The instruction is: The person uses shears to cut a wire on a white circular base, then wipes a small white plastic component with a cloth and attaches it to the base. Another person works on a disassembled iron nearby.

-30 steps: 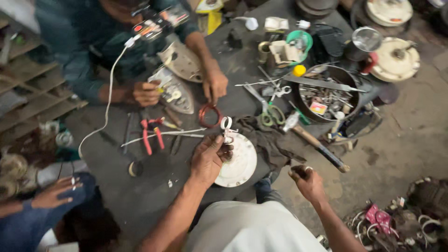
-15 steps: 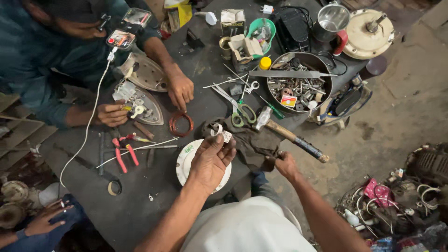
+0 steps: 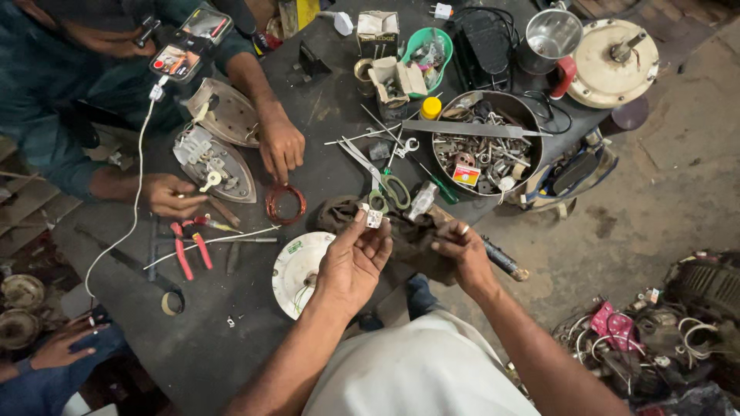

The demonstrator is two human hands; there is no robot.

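Fingers (image 3: 362,223) of the left hand (image 3: 351,258) pinch a small white plastic part (image 3: 374,219), perhaps a switch or connector block, lifted just above the dark counter (image 3: 231,339). The right hand (image 3: 461,248) rests on a crumpled dark cloth (image 3: 412,235) at the counter's near edge; its fingers curl down into the fabric, and whether they grip anything under it I cannot tell. Just beside the left wrist lies a round white cover plate (image 3: 297,266) with a short spindle at its middle, and green-handled scissors (image 3: 389,189) lie just beyond the pinched part.

Across the counter another person's hands work on an opened clothes iron (image 3: 216,166), with a coil of copper wire (image 3: 285,204) near them and red-handled pliers (image 3: 189,246) close by. A metal bowl (image 3: 532,127) full of screws and odd fittings sits to the right.

Risk here looks to lie in the grip: the white part is small and held only at the fingertips, so a slip could drop it into the folds of the cloth or off the near edge to the littered floor (image 3: 655,192), where it would be hard to find. The cloth itself hangs near the edge, and a tug from the right hand could drag the tools lying against it
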